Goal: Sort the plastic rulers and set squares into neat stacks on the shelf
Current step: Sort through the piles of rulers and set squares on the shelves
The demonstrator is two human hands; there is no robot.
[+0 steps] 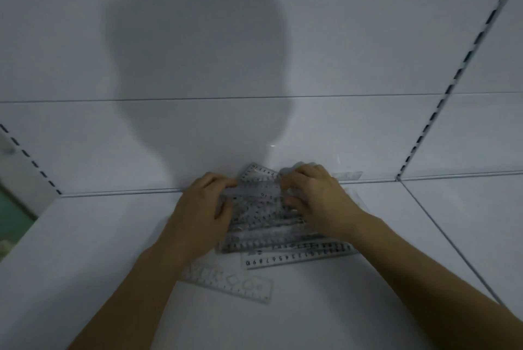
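Note:
A loose pile of clear plastic rulers (pixel 260 219) with black numbers lies on the white shelf (pixel 113 250), near its back wall. My left hand (pixel 203 208) grips the pile's left side with curled fingers. My right hand (pixel 314 197) holds the right side, its fingers curled over the upper rulers. One ruler (pixel 297 256) sticks out at the front of the pile. A clear stencil ruler (pixel 232 283) with cut-out shapes lies apart, closer to me. Another clear piece (pixel 346 175) shows behind my right hand against the wall.
The shelf's white back wall (pixel 198 38) rises right behind the pile. Slotted uprights run at the right (pixel 452 78) and the left (pixel 31 160). The shelf's left edge (pixel 25 236) drops to a green floor. A seam (pixel 441 225) divides the shelf at the right.

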